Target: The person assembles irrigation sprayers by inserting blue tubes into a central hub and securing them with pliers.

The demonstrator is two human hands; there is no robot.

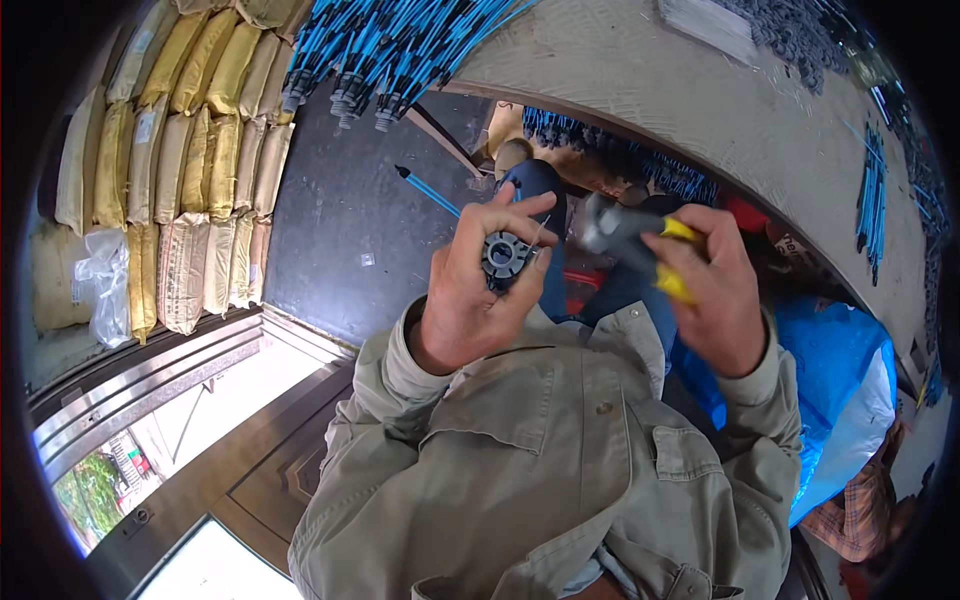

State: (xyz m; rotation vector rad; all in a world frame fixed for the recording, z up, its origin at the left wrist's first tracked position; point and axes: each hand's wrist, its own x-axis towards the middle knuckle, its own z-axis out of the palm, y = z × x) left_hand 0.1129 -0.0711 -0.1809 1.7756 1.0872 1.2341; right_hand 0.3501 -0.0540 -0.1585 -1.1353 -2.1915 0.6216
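Dark workshop floor (340, 220), stacked yellow sacks (190, 130) at left. My left hand (470, 290) pinches small grey ribbed plastic hub (505, 256) w/ fingertips, at chest height. Right hand (715, 290) fist-wrapped round yellow-handled grey tool (640, 240). Hub prob. light, stiff; grip by rim.

Hands: two, left (470, 290) and right (715, 300). Grey toothed hub (505, 255): one. Yellow-handled tool (640, 240): one. Loose blue rod (428, 190) on the floor: one. Blue rod bundles (390, 50): too many to count. Stacked sacks (190, 150): about twenty. Blue bag (830, 370): one.
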